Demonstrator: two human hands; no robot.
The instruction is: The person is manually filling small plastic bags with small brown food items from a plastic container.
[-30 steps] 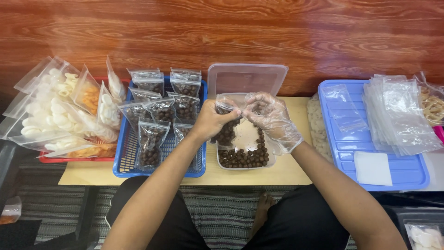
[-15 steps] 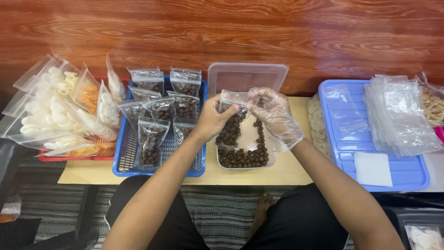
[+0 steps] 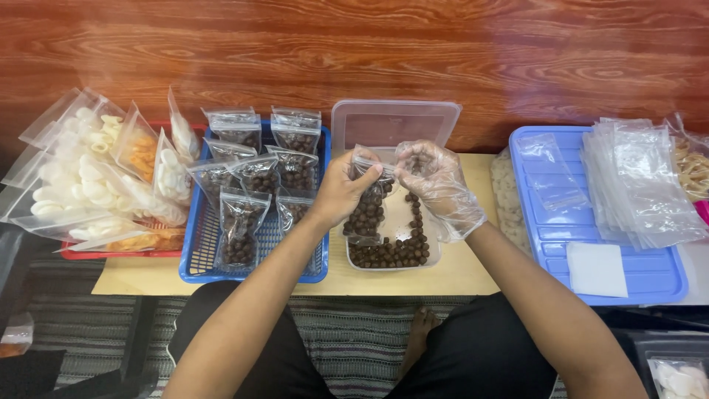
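My bare left hand (image 3: 338, 188) grips the top of a small clear zip bag (image 3: 367, 207) partly filled with brown chocolate balls. It hangs upright over a clear plastic tub (image 3: 391, 251) that holds more of the same balls. My right hand (image 3: 436, 181), in a thin clear glove, pinches the bag's upper right edge at its mouth. The tub's clear lid (image 3: 391, 125) leans against the wall behind it.
A blue basket (image 3: 203, 247) at left holds several filled bags of chocolate balls. Further left, a red tray (image 3: 111, 253) carries bags of white and orange crackers. At right, a blue lid (image 3: 650, 277) bears a stack of empty clear bags (image 3: 639, 185) and a white card (image 3: 595, 267).
The bag was bunched between both hands a second ago; now it hangs straight and upright, with both hands holding its top edge.
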